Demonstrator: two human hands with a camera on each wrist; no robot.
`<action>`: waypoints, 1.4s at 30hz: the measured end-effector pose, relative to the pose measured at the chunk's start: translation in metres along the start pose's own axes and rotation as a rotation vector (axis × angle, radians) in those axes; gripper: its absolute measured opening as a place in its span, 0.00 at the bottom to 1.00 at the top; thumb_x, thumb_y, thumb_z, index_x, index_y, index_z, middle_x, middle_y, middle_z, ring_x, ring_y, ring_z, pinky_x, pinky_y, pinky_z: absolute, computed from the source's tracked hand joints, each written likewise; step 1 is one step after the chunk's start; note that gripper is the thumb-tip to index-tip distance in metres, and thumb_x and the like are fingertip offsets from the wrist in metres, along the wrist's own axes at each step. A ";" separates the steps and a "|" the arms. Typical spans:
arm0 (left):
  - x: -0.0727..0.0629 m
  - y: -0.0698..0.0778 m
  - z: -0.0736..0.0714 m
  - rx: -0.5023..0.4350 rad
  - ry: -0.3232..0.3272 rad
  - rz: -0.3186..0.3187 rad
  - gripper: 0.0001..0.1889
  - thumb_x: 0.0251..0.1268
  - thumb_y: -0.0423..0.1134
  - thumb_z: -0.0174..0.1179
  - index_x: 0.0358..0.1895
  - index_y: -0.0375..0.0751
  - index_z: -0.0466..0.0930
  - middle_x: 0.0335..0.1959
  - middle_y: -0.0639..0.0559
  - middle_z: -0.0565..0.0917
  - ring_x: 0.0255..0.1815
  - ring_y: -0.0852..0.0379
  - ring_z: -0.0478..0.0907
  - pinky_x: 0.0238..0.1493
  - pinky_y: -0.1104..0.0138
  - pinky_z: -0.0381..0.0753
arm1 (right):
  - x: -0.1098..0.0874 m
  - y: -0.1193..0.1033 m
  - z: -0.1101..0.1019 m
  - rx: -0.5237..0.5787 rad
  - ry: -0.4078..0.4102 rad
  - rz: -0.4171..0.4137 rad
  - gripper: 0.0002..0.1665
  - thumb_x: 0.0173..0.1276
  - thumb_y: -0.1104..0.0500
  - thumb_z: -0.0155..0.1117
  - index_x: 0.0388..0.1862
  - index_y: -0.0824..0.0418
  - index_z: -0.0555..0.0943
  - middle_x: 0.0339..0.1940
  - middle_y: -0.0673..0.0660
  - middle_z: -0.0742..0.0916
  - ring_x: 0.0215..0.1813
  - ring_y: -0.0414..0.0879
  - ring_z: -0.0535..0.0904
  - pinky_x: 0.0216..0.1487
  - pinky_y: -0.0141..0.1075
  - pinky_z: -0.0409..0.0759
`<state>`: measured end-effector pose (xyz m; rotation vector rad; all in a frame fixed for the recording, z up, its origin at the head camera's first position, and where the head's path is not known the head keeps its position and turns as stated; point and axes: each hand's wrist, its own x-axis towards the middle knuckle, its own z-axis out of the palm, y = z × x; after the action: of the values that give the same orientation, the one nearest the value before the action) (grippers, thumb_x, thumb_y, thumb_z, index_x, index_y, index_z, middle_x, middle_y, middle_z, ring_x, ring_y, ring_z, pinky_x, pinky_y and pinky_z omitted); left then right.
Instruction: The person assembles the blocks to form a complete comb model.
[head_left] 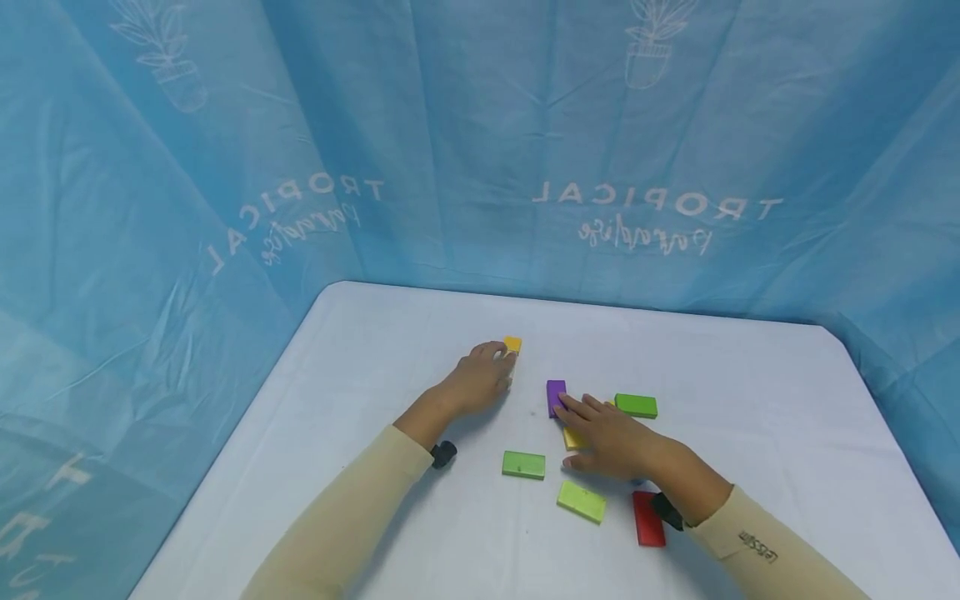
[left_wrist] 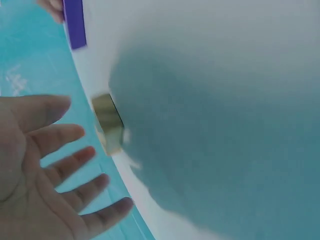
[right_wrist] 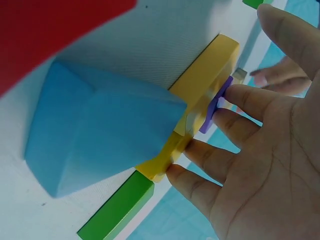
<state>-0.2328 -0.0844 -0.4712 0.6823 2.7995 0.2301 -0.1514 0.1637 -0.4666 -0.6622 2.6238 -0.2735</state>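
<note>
My left hand reaches to the far middle of the table, right beside a small orange-yellow block. In the left wrist view its fingers are spread, with that block just past the fingertips. The right hand is stretched over a group of blocks, palm down, fingers extended. Its fingertips lie at the purple block and a yellow block. A big blue block sits under the right palm, mostly hidden in the head view. Yellow pieces stand between it and the fingers.
A green block lies just beyond the right hand. Nearer the front are a light green block, a lime block and a red block beside the right wrist. Blue printed curtains hang behind the white table.
</note>
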 end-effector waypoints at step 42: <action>0.036 -0.034 -0.016 0.091 -0.096 0.023 0.28 0.81 0.35 0.42 0.80 0.53 0.58 0.83 0.59 0.57 0.85 0.49 0.49 0.82 0.49 0.56 | 0.044 -0.015 -0.004 -0.158 0.126 -0.166 0.38 0.75 0.64 0.56 0.81 0.51 0.61 0.84 0.50 0.62 0.84 0.54 0.57 0.81 0.52 0.62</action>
<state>-0.2826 -0.0983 -0.4706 0.7262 2.7249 0.0727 -0.1820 0.1296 -0.4736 -0.9468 2.7344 -0.1611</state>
